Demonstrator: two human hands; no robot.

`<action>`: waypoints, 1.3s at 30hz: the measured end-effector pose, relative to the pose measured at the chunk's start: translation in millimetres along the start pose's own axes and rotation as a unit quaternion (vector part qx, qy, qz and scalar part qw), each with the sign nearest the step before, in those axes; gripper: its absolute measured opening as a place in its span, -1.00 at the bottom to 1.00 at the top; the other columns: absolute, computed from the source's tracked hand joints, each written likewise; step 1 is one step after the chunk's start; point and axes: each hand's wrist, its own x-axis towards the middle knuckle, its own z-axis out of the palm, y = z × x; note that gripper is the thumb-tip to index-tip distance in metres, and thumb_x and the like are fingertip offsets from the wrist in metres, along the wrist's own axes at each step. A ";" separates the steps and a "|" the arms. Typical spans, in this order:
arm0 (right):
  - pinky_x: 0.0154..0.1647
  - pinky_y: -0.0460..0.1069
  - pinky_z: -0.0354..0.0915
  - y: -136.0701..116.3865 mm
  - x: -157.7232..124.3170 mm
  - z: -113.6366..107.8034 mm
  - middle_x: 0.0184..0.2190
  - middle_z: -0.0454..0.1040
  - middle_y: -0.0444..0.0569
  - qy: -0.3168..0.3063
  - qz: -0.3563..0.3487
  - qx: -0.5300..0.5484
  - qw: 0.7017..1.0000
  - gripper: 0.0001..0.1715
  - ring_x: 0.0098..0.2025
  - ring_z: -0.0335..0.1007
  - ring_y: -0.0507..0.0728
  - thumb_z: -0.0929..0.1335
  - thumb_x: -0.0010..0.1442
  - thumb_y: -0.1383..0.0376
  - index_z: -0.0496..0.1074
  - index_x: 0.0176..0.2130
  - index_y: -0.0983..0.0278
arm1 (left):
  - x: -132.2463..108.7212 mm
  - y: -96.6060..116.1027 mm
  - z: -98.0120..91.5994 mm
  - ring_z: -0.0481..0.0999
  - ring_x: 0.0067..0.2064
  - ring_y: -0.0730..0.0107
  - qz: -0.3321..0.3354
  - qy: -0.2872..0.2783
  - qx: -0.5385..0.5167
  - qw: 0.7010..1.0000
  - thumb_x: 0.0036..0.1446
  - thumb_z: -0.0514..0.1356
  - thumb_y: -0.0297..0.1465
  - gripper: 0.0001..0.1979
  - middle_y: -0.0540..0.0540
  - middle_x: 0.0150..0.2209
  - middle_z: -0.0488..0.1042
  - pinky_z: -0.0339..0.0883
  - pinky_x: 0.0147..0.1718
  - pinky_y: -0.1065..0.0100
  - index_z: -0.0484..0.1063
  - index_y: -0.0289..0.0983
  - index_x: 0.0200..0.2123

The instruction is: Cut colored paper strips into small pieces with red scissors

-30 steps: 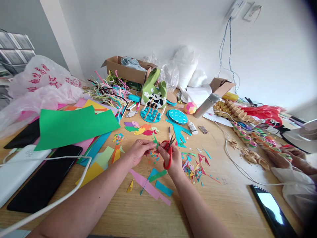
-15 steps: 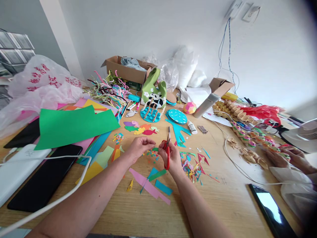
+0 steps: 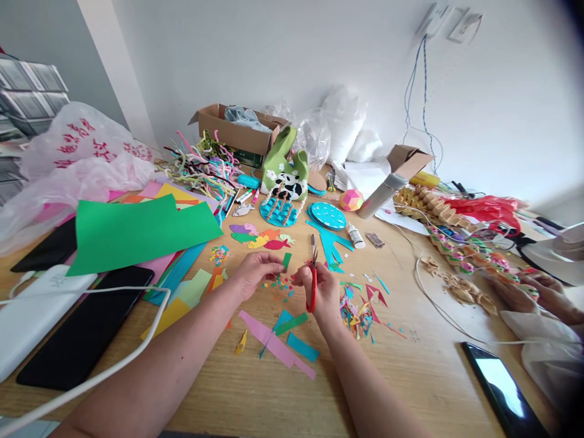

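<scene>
My left hand (image 3: 256, 272) pinches a small green paper strip (image 3: 286, 261), which stands up from the fingertips. In my right hand (image 3: 325, 293) is a pair of scissors (image 3: 312, 286) with red handles, its blades pointing away from me. A small gap separates the strip from the scissors. Below my hands, tiny paper dots (image 3: 283, 285) are scattered on the table. Nearer to me lie a pink paper strip (image 3: 267, 339), a blue paper piece (image 3: 303, 346) and a yellow scrap (image 3: 241, 342). Colourful paper fish (image 3: 269, 238) lie just beyond my hands.
Paper clippings (image 3: 358, 313) are heaped right of my right hand. A green sheet (image 3: 141, 234) tops the paper stack at left. A white cable (image 3: 150, 340) crosses the left side. At right are a phone (image 3: 497, 389) and another person's hands (image 3: 538, 289).
My hands have moved slightly apart. The green strip, lying level between them before, now stands upright in my left fingers. The scissors have shifted a little to the right.
</scene>
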 end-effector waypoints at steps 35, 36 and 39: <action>-0.74 -0.13 0.21 -1.6 -2.5 9.7 -0.70 0.41 -0.11 -0.193 0.174 0.017 0.966 -0.40 -0.72 0.35 0.04 0.39 -0.01 -0.18 0.31 -0.56 0.30 | -1.1 -6.9 5.9 0.38 -0.54 0.54 -0.018 0.016 -0.106 0.994 -0.29 0.39 -0.45 -0.81 0.04 -0.61 0.41 0.23 -0.53 0.47 0.41 -0.33 -0.60; -0.73 -0.13 0.21 -2.2 -2.4 9.4 -0.71 0.41 -0.11 -0.194 0.175 0.020 0.965 -0.39 -0.72 0.35 0.04 0.37 -0.01 -0.19 0.32 -0.56 0.30 | -0.9 -7.5 5.5 0.38 -0.54 0.54 -0.014 0.010 -0.105 0.994 -0.28 0.38 -0.45 -0.81 0.04 -0.60 0.42 0.24 -0.52 0.46 0.41 -0.33 -0.61; -0.72 -0.13 0.22 -3.3 -2.2 8.8 -0.71 0.41 -0.09 -0.204 0.170 0.024 0.964 -0.35 -0.72 0.34 0.03 0.34 0.01 -0.22 0.33 -0.56 0.32 | 0.1 -8.9 4.7 0.38 -0.53 0.54 -0.007 0.001 -0.108 0.994 -0.27 0.38 -0.45 -0.82 0.04 -0.59 0.42 0.23 -0.51 0.47 0.41 -0.32 -0.61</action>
